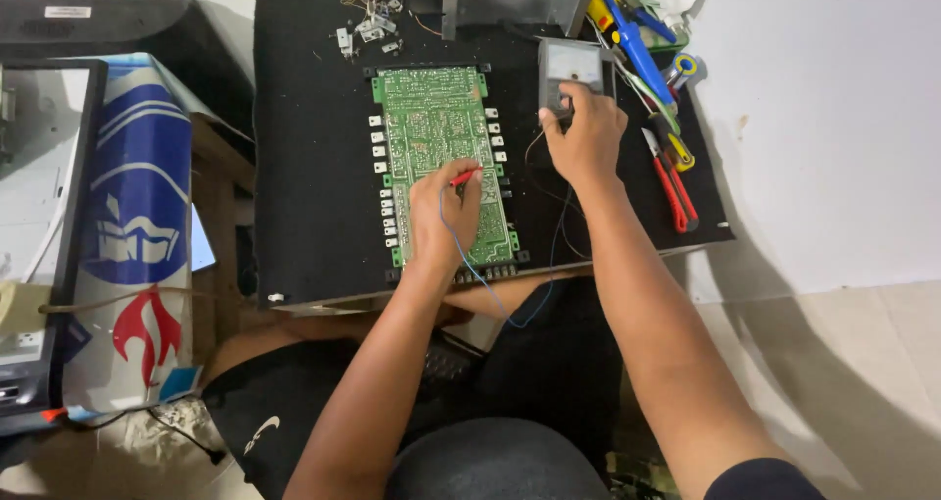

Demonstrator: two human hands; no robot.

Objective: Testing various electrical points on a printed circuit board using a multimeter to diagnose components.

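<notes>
left hand (443,211): closed in a pinch grip on a red probe (465,176), whose tip is pressed onto the green circuit board (436,132); a blue lead (470,265) is trailed from the probe toward the near edge.
right hand (586,137): laid on the lower part of the grey meter (572,69), fingers curled over what looks like its dial; whether anything is actually gripped cannot be told.
circuit board: laid flat, solder side up, at the middle of the black mat (314,167) on the bench, white connectors seen along both long edges.
meter: stood just right of the board's far end, its pale face turned up toward the camera.
doing it well: it is judged that the probe should be held steady on one solder point only, the wrist rested on the board, and the meter face kept unobscured by the right hand.
loose parts: a small heap of metal clips and screws (368,25) is seen at the far left of the mat.
tools: red-handled cutters (674,188) and blue and yellow tools (637,49) are laid at the right edge of the mat.
containers: no tray or box with contents can be made out.
</notes>
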